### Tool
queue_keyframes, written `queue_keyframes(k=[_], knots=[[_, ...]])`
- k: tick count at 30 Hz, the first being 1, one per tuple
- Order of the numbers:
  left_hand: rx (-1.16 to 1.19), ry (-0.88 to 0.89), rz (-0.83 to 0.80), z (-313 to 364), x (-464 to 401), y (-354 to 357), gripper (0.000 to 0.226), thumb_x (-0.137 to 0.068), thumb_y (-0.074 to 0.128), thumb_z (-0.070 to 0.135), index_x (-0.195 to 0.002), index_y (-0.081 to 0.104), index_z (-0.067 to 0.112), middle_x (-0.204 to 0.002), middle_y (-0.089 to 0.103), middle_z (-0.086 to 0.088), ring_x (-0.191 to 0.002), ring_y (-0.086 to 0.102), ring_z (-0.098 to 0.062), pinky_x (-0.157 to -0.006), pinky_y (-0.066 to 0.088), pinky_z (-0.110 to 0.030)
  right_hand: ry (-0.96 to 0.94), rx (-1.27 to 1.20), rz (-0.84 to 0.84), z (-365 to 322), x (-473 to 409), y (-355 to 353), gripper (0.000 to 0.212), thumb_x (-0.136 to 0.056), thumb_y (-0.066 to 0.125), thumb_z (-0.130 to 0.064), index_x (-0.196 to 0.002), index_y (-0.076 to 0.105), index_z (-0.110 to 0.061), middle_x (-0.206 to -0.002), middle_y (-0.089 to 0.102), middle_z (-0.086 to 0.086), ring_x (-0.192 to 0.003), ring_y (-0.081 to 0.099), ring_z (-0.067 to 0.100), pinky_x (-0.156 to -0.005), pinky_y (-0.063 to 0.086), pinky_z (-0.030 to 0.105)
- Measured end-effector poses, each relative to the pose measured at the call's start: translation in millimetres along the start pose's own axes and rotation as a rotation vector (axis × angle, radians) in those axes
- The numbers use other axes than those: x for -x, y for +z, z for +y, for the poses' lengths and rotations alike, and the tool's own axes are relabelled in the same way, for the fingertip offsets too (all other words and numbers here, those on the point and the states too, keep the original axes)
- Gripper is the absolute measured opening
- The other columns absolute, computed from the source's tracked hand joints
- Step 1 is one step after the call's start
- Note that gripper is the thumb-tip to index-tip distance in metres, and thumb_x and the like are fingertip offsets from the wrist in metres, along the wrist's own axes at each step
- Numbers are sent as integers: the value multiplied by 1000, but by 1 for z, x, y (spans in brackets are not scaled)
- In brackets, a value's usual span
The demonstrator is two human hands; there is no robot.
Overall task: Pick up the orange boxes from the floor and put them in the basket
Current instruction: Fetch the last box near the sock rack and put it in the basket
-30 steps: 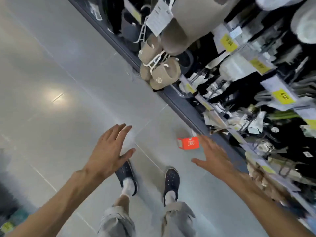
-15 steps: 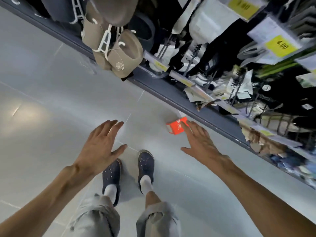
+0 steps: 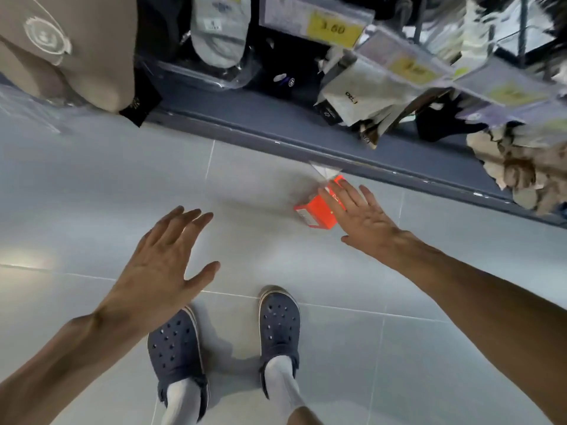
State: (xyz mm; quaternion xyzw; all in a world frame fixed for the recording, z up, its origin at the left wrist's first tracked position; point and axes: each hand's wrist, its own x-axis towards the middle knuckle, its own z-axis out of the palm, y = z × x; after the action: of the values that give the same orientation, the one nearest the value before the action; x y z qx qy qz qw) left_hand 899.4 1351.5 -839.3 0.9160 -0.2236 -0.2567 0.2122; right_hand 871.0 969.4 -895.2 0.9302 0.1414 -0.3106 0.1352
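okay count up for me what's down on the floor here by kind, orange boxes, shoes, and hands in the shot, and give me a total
Orange boxes: 1, the orange box on the floor by the shelf base
Navy clogs: 2, left clog, right clog
Bare hands: 2, left hand, right hand, both open
Baskets: 0 in view
Total: 5

- Bare forearms, no sleeves, watch or rings on the left hand or right hand.
- Navy perforated rubber clogs with pale worn soles.
- White crew socks.
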Motion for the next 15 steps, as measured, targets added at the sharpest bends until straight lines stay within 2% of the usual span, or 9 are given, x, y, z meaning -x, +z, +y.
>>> queue_keyframes(k=[4,7,10,12,15], knots=[[20,-2,-20,-17,-10,40,72,-91,45,60,-153,22,31,-156,33,4,-149,15,-14,-116,25,-37,13,170,17,3,-31,32,118,-75,77,-11,-155,-10,-10,-164,1,18,-151,0,38,-119,14,60],[61,-31,-45,-21,-16,58,69,-93,50,53,-153,22,31,-156,33,6,-148,15,-11,-113,22,-33,32,233,33,9,-49,47,118,-74,74,-6,-154,-13,-12,-165,-2,16,-151,-2,37,-119,13,60],[69,-44,-93,-23,-20,65,70,-92,51,49,-153,21,32,-156,32,8,-147,16,-9,-114,26,-36,31,223,18,11,-60,50,117,-66,82,-12,-154,5,-16,-163,13,15,-151,5,36,-119,14,60],[69,-57,-120,-22,-23,61,70,-92,50,49,-153,20,32,-156,32,7,-147,18,-11,-114,30,-39,61,203,18,11,-60,52,110,-62,87,-20,-149,20,-18,-156,27,14,-148,16,35,-117,17,62],[42,-54,-122,-11,-26,40,67,-93,50,48,-153,23,30,-156,33,5,-145,21,-14,-113,30,-39,161,35,18,8,-44,41,97,-68,85,-30,-144,26,-20,-145,41,13,-137,35,34,-116,21,62]])
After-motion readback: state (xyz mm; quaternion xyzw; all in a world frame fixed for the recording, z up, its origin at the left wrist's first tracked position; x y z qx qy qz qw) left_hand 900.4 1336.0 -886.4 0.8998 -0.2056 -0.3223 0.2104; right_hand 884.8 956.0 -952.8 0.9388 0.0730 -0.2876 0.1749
